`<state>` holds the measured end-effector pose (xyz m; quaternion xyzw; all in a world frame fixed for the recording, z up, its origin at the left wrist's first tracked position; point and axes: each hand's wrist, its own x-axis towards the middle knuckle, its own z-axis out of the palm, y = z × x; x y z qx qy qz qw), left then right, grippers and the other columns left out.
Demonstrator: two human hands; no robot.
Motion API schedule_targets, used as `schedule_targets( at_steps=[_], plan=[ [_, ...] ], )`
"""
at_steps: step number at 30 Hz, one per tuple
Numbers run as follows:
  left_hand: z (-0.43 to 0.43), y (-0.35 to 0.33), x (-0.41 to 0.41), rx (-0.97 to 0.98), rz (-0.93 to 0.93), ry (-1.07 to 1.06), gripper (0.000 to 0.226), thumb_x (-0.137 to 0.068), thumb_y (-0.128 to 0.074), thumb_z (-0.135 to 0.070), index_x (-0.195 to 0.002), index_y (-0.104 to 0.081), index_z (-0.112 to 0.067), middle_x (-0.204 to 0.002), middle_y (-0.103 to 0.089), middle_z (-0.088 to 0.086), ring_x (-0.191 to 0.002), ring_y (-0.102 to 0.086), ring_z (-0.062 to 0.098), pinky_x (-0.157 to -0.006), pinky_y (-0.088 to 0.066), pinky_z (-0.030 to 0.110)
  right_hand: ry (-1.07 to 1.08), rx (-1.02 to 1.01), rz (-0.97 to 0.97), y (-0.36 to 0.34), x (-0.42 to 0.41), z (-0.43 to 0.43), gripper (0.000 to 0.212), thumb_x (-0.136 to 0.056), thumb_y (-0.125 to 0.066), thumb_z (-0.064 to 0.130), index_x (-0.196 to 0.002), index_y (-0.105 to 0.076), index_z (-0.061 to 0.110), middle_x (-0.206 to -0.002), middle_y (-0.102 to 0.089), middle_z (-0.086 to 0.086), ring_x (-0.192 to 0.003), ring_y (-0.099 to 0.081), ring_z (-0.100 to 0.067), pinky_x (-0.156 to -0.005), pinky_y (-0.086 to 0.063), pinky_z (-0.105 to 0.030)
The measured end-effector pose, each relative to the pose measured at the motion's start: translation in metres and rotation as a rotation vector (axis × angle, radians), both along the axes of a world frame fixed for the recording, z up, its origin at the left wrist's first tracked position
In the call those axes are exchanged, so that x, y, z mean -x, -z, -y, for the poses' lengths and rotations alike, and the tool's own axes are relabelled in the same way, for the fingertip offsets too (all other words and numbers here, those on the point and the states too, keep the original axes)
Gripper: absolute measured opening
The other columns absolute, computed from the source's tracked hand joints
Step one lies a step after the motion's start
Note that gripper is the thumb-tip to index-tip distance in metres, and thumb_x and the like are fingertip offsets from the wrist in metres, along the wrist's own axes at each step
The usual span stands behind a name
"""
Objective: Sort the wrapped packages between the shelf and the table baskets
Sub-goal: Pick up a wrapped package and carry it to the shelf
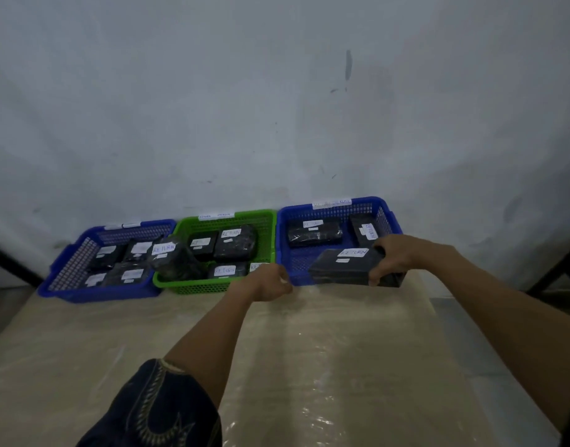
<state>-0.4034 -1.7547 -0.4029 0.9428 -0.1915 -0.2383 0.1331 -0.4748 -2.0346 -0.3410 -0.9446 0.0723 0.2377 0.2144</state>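
Note:
Three baskets stand in a row at the table's far edge against the wall: a blue basket (67, 269) on the left, a green basket (264, 221) in the middle, another blue basket (386, 214) on the right. Each holds black wrapped packages with white labels. My right hand (396, 256) grips a black package (344, 267) labelled RETURN over the front rim of the right blue basket. My left hand (270, 283) sits at the front corner between the green and right blue baskets, fingers curled; what it touches is hidden.
The wooden table (277, 366) is covered with shiny clear film. A dark table leg or frame (557, 269) shows at the right edge, another dark bar (12, 262) at the left. The grey wall rises right behind the baskets.

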Motion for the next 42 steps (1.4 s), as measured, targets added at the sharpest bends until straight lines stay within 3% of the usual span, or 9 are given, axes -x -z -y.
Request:
schedule_targets(
  at_steps=[4, 8, 13, 17, 21, 26, 31, 38, 42],
  plan=[
    [-0.001, 0.012, 0.000, 0.043, 0.004, -0.049, 0.038, -0.087, -0.063, -0.030, -0.121, -0.061, -0.011, -0.122, -0.062, 0.010, -0.109, -0.059, 0.025, -0.093, -0.048, 0.035, -0.049, -0.021, -0.012, 0.011, -0.025, 0.001, 0.067, -0.057, -0.084, 0.043, -0.113, -0.055, 0.018, -0.107, -0.060, 0.000, -0.094, -0.061, -0.017, -0.078, -0.056, -0.030],
    [-0.003, 0.026, -0.030, 0.098, 0.011, -0.105, 0.020, -0.086, -0.061, -0.023, -0.101, -0.065, -0.011, -0.110, -0.065, 0.010, -0.102, -0.061, 0.027, -0.084, -0.049, 0.032, -0.077, -0.050, -0.027, 0.028, -0.063, -0.003, 0.069, -0.057, -0.085, 0.041, -0.115, -0.054, 0.018, -0.108, -0.060, 0.001, -0.094, -0.059, -0.017, -0.076, -0.053, -0.026],
    [0.005, 0.040, -0.085, 0.170, 0.123, -0.142, 0.038, -0.089, -0.061, -0.025, -0.123, -0.058, -0.009, -0.125, -0.058, 0.010, -0.114, -0.055, 0.026, -0.095, -0.047, 0.039, -0.099, -0.026, -0.019, 0.052, -0.115, -0.001, 0.071, -0.060, -0.085, 0.042, -0.119, -0.054, 0.015, -0.108, -0.058, 0.001, -0.091, -0.056, -0.016, -0.070, -0.045, -0.021],
    [0.018, 0.064, -0.109, 0.162, 0.219, -0.138, 0.064, -0.091, -0.060, -0.031, -0.144, -0.033, -0.011, -0.143, -0.037, 0.011, -0.131, -0.037, 0.029, -0.105, -0.039, 0.044, -0.129, -0.013, -0.051, 0.075, -0.145, 0.000, 0.081, -0.058, -0.085, 0.044, -0.125, -0.051, 0.013, -0.112, -0.057, -0.003, -0.095, -0.056, -0.019, -0.081, -0.051, -0.028],
    [0.025, 0.091, -0.122, 0.103, 0.229, -0.130, 0.081, -0.091, -0.059, -0.037, -0.153, -0.012, -0.011, -0.159, -0.013, 0.009, -0.143, -0.019, 0.029, -0.113, -0.029, 0.045, -0.194, 0.059, -0.086, 0.105, -0.163, 0.000, 0.089, -0.059, -0.084, 0.045, -0.132, -0.045, 0.013, -0.113, -0.050, -0.006, -0.103, -0.052, -0.022, -0.087, -0.050, -0.032],
    [0.037, 0.114, -0.129, 0.177, 0.262, -0.206, 0.080, -0.096, -0.052, -0.034, -0.154, -0.004, -0.009, -0.162, 0.000, 0.007, -0.148, -0.008, 0.029, -0.117, -0.022, 0.048, -0.278, 0.164, -0.096, 0.132, -0.182, 0.017, 0.105, -0.059, -0.082, 0.040, -0.146, -0.028, 0.017, -0.134, -0.042, -0.011, -0.120, -0.042, -0.027, -0.097, -0.044, -0.040],
    [0.051, 0.125, -0.129, 0.204, 0.357, -0.296, 0.072, -0.098, -0.046, -0.035, -0.154, -0.009, -0.008, -0.162, -0.004, 0.009, -0.147, -0.010, 0.030, -0.121, -0.012, 0.038, -0.315, 0.119, -0.004, 0.156, -0.191, 0.025, 0.106, -0.065, -0.080, 0.041, -0.150, -0.018, 0.024, -0.141, -0.037, -0.009, -0.127, -0.035, -0.028, -0.101, -0.038, -0.036],
    [0.051, 0.125, -0.129, 0.239, 0.351, -0.326, 0.067, -0.100, -0.041, -0.034, -0.155, -0.008, -0.013, -0.163, -0.001, 0.001, -0.144, -0.021, 0.026, -0.115, -0.030, 0.040, -0.383, 0.231, 0.136, 0.173, -0.197, 0.011, 0.108, -0.068, -0.075, 0.051, -0.152, -0.012, 0.026, -0.141, -0.034, -0.007, -0.127, -0.033, -0.025, -0.098, -0.036, -0.037],
    [0.052, 0.124, -0.128, 0.231, 0.348, -0.347, 0.070, -0.098, -0.043, -0.035, -0.155, -0.006, -0.015, -0.163, 0.001, -0.003, -0.137, -0.033, 0.026, -0.103, -0.043, 0.041, -0.371, 0.302, 0.193, 0.179, -0.188, 0.012, 0.105, -0.066, -0.072, 0.059, -0.151, -0.021, 0.023, -0.141, -0.034, -0.010, -0.127, -0.033, -0.026, -0.105, -0.031, -0.039]
  ],
)
